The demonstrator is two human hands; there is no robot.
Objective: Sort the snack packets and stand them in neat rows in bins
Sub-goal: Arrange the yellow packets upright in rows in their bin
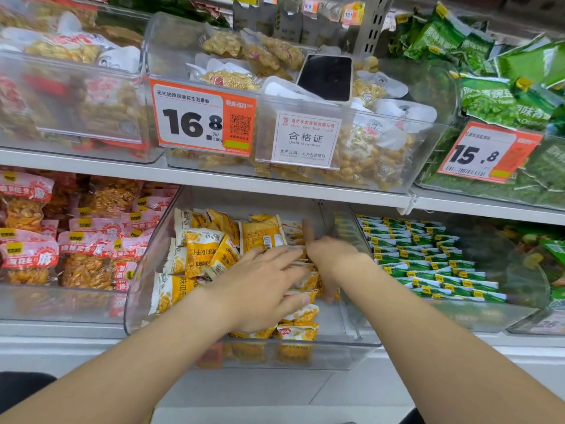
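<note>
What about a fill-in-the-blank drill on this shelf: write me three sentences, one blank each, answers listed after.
1. Both hands, the left hand and the right hand, work in the clear bin of ____ and white packets.
2. The phone lies on the peanut packets on the ____ shelf.
3. The neat rows of green packets stand to the ____ of the hands.

Answers: yellow; upper; right

Dark phone [326, 77] (face-up), orange price tags [203, 117]
</note>
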